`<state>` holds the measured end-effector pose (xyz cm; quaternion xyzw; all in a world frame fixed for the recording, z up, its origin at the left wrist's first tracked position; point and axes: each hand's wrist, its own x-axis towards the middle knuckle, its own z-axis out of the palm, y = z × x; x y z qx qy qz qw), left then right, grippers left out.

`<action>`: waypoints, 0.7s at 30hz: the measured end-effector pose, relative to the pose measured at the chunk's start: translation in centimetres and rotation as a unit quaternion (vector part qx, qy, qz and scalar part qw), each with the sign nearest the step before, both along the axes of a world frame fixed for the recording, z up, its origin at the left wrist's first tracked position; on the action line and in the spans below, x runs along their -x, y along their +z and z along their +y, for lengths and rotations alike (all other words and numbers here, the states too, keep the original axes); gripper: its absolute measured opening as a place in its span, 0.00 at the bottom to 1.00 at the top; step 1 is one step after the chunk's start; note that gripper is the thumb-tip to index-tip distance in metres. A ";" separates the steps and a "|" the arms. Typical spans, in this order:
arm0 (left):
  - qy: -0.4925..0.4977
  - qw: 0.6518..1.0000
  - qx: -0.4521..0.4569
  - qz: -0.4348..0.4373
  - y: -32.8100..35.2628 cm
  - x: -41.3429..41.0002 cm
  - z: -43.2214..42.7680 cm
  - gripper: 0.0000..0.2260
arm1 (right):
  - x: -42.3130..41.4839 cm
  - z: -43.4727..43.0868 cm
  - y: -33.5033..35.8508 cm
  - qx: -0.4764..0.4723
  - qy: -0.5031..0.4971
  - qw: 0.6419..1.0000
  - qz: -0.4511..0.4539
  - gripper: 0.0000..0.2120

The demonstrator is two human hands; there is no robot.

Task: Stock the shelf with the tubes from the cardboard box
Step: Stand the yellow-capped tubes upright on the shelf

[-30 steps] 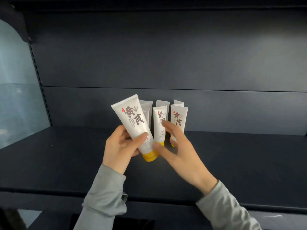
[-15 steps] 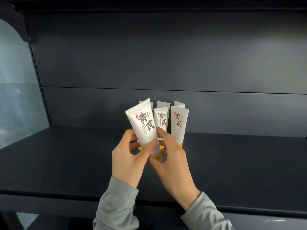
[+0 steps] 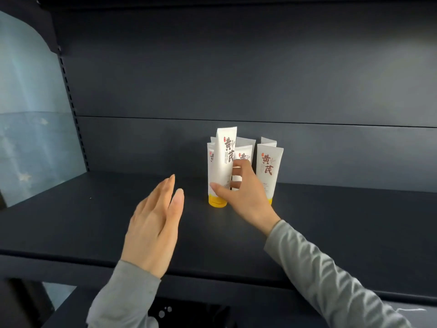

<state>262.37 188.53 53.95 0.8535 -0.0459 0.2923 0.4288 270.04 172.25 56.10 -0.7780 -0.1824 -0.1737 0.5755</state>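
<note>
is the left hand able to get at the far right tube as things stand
Probably not directly. The left hand hovers open left of the group, and the right hand, gripping the front tube, lies between it and the far right tube. It would have to cross over that arm.

Head view, down onto shelf [image 3: 71, 221]

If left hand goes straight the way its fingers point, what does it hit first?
Likely the back panel, just left of the tube the right hand grips. The left hand seems aimed past it; depth unclear.
</note>
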 end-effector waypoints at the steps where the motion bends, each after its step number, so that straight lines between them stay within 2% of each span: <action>1: 0.022 0.999 -0.024 0.002 0.0 0.3 0.2 0.35 | -0.5 0.1 -0.2 0.011 -0.005 1.000 0.013 0.25; 7: 0.089 0.977 -0.178 0.071 -1.2 0.7 1.8 0.39 | -2.2 1.6 -2.7 0.038 -0.015 0.997 0.062 0.24; 10: 0.104 0.964 -0.226 0.095 -2.3 0.6 2.7 0.40 | -2.6 1.8 -3.5 0.048 -0.018 0.997 0.060 0.24; 21: 0.064 0.975 -0.193 0.086 -2.9 1.0 3.7 0.36 | -2.7 2.4 -4.1 0.052 -0.050 0.995 0.069 0.29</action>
